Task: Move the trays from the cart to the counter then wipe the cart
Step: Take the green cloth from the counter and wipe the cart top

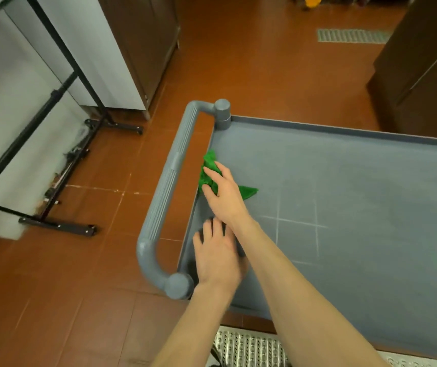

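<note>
The grey plastic cart fills the right half of the head view, its top shelf bare of trays. A green cloth lies crumpled at the shelf's left edge, beside the ribbed grey handle. My right hand presses flat on the cloth, fingers pointing toward the handle. My left hand rests palm down on the shelf's near left corner, fingers spread, holding nothing. No tray is in view.
Red-brown floor tiles surround the cart. A white panel on a black wheeled frame stands to the left. Brown cabinets stand at the back, another cabinet at the right. Two metal floor grates show.
</note>
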The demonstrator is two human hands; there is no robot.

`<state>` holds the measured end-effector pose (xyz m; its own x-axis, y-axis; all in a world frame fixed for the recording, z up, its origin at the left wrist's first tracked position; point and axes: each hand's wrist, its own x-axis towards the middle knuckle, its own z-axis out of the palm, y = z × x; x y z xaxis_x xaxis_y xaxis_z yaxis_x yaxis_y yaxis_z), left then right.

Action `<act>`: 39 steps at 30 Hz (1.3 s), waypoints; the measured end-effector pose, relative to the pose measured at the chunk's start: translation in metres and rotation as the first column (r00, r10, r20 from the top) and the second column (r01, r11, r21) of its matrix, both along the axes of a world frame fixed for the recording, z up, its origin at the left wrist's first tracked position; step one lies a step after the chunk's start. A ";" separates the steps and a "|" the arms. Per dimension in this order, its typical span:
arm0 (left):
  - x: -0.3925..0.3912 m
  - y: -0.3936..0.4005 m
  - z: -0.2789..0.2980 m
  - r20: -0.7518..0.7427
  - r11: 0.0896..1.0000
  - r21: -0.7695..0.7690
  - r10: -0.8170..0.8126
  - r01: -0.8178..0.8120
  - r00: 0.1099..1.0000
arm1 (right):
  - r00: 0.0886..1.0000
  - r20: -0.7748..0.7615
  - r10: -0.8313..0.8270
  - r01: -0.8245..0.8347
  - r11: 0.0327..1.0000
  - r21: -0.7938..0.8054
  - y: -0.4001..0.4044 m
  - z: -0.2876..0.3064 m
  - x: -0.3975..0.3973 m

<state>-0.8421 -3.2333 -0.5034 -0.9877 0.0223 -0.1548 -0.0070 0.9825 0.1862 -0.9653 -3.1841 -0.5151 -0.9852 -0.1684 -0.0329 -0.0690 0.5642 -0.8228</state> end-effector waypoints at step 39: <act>-0.013 0.127 0.000 0.072 0.941 0.066 -0.337 0.333 0.939 | 0.819 -0.207 -0.535 0.568 0.707 0.421 0.246 -0.016 0.197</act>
<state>-0.8549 -3.1066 -0.5030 -0.9057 0.3598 -0.2240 0.3036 0.9195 0.2496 -0.7680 -2.9383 -0.5310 -0.9000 0.4233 0.1039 0.3292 0.8163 -0.4748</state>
